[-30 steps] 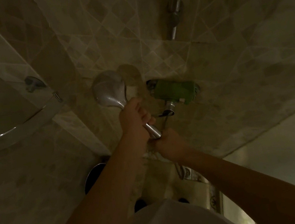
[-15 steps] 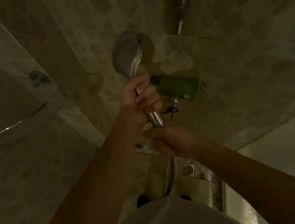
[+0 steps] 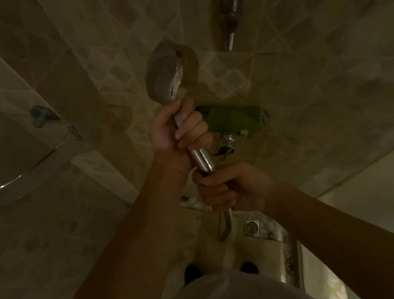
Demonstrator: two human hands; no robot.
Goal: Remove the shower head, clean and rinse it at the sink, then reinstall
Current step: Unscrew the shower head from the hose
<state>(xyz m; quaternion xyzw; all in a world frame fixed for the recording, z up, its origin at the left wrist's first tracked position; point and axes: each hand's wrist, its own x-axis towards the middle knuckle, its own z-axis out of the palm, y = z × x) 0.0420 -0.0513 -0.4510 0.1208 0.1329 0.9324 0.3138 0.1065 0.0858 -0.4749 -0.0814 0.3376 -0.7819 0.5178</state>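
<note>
Left hand wrapped tight round the handle of the chrome handheld shower head, head upright and pointing up; right hand just below, fingers curled round the hose joint at the handle's base, grey metal hose hanging beneath it. Around them: curved chrome rail far left, beige diamond-pattern tiled wall behind, green-wrapped mixer valve just right of left hand, chrome riser pipe above it, square floor drain lower right

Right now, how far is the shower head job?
Done: the shower head is off its wall holder. In hand: the left hand grips its handle, and the right hand grips the hose joint below, apparently unscrewing it. Left: detaching, cleaning and rinsing at the sink, reinstalling.
</note>
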